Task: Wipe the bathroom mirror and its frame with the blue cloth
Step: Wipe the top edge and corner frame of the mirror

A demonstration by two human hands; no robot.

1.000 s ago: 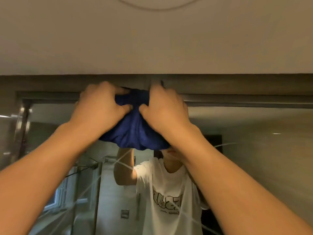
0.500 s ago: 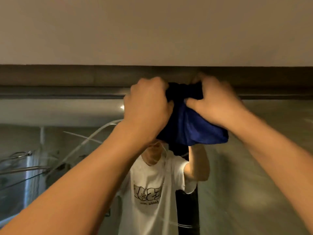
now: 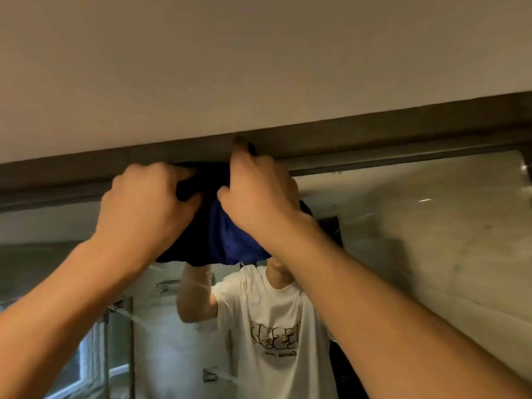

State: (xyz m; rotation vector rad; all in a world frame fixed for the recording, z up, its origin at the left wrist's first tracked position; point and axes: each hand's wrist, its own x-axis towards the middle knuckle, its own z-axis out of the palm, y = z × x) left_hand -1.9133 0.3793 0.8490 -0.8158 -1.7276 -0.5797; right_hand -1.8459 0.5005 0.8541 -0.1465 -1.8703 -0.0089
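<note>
Dim, warm light; the cloth (image 3: pixel 230 234) sinks into shadow near the frame (image 3: pixel 403 133). Small glare spots mark the mirror (image 3: pixel 426 226). Soft focus, wide-angle bending at edges.

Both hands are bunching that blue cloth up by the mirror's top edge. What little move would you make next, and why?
Probably slide the blue cloth sideways along the frame: the left hand and right hand press it there, and long stretches of frame lie either side.
</note>
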